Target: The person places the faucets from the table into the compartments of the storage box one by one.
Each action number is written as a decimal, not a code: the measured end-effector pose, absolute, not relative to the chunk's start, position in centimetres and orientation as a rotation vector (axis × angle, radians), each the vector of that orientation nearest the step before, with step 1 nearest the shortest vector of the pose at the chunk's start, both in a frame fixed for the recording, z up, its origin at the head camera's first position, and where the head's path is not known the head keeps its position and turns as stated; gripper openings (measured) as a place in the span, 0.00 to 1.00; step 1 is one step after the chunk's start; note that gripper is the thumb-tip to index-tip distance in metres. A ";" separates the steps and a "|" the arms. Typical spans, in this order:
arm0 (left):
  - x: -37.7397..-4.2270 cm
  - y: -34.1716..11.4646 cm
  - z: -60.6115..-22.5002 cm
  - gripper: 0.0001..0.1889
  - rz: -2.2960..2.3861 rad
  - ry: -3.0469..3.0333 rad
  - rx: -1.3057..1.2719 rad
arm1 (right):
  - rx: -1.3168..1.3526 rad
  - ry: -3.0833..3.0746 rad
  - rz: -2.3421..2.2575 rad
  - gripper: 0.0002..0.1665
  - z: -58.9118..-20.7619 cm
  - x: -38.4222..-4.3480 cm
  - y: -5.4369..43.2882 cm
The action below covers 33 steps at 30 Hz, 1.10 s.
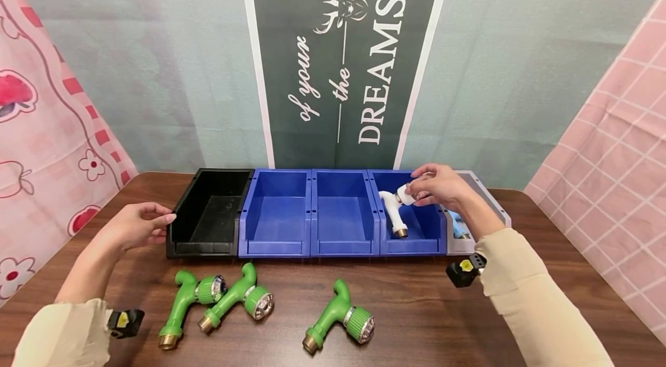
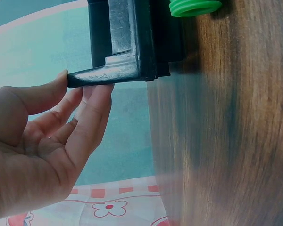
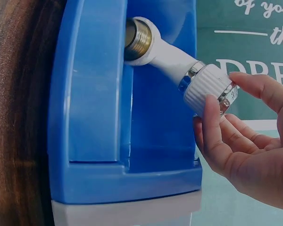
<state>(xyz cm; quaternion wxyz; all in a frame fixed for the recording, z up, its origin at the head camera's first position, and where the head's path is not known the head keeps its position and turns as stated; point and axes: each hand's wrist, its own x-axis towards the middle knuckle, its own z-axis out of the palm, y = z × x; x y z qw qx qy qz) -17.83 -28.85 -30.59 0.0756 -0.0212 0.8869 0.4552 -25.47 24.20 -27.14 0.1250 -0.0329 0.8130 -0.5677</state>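
My right hand [image 1: 439, 186] pinches the ribbed white knob of a white faucet [image 3: 174, 59] between thumb and fingers. The faucet is tilted at the right-hand blue bin [image 1: 416, 244], its brass threaded end toward the bin's front lip. At the far left, my left hand [image 1: 136, 227] touches the black bin [image 1: 204, 248]. Its thumb tip meets the edge of the side wall and its fingers [image 2: 92, 113] rest against the outer face. Three green faucets with silver-capped knobs lie on the table: a left one [image 1: 179, 306], a middle one [image 1: 234, 296] and a right one [image 1: 333, 315].
Two more blue bins, one [image 1: 274, 248] beside the black bin and another [image 1: 345, 248], stand in the same row. A grey bin [image 1: 460, 247] at the right end holds something light blue [image 1: 459, 225]. The brown wooden table [image 1: 416, 315] backs onto a printed curtain [image 1: 478, 66].
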 end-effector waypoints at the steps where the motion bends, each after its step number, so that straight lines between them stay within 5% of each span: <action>1: -17.8 -28.8 -30.6 0.19 1.366 2.659 -0.063 | -0.104 2.373 -1.653 0.30 -27.2 -25.5 24.1; 33: -17.8 -29.0 -30.7 0.18 1.393 2.639 -0.046 | -0.135 2.513 -1.526 0.29 -29.0 -25.9 22.7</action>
